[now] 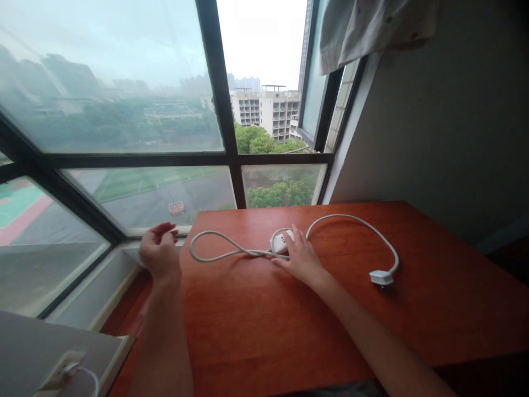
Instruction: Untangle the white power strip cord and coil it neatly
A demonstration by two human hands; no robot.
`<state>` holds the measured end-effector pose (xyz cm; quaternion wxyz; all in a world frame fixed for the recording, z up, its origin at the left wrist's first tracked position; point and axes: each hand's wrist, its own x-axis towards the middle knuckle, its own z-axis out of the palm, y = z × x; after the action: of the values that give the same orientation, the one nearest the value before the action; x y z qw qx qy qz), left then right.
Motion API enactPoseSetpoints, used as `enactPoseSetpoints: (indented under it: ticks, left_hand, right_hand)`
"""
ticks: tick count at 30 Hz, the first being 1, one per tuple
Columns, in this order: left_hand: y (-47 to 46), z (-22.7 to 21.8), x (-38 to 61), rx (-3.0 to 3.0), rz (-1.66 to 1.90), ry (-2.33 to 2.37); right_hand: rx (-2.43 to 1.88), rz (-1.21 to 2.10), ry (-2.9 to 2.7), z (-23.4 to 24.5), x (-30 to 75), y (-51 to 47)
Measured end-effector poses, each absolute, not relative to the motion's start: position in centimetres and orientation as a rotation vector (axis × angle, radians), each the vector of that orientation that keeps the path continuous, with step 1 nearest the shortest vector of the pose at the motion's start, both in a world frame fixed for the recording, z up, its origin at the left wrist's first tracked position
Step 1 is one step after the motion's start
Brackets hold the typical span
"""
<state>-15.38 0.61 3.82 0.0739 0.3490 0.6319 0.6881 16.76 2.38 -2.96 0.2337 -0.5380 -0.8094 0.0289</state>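
Observation:
On the reddish-brown table lies a white power strip (280, 242) with its cable partly looped around it. My right hand (303, 256) is over its right end, fingers at the far side and thumb at the near side, gripping it; part of the strip is hidden beneath. A loop of white cable (202, 259) reaches left across the tabletop. From under my right hand the cable curves round to a white plug (381, 277) at the right. My left hand (159, 251) is raised by the table's left edge, fingers curled in, with nothing visible in them.
The wooden table (264, 325) ends at a window with dark frames (144, 161); one pane (320, 82) stands open. A curtain (372, 33) hangs at the upper right beside the wall. At the lower left, a wall outlet (66, 372) has a white cord plugged in.

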Motion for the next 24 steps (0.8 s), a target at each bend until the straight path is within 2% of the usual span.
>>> enactPoseSetpoints:
  ticks: [2,4,10,13,24]
  left_hand:
    - [0.2,4.5,-13.4,1.262,2.225,2.050]
    - [0.2,4.5,-10.5,1.530,2.121,2.005]
    - [1.5,0.3,-1.9,2.202,1.014,1.619]
    - [1.6,-1.2,-0.5,2.316,0.704,1.590]
    - [2.3,-1.9,-1.3,1.993,0.653,1.443]
  right_hand:
    - [-1.515,0.071,-2.198,-3.8,16.1,2.3]
    - [-1.523,0.050,-2.179,-4.4,15.8,2.3]
    - [-1.432,0.024,-2.116,-5.6,16.2,2.7]
    - [-1.394,0.016,-2.087,-5.9,16.4,2.7]
    - [-1.151,0.354,-1.781,-3.9,17.2,3.1]
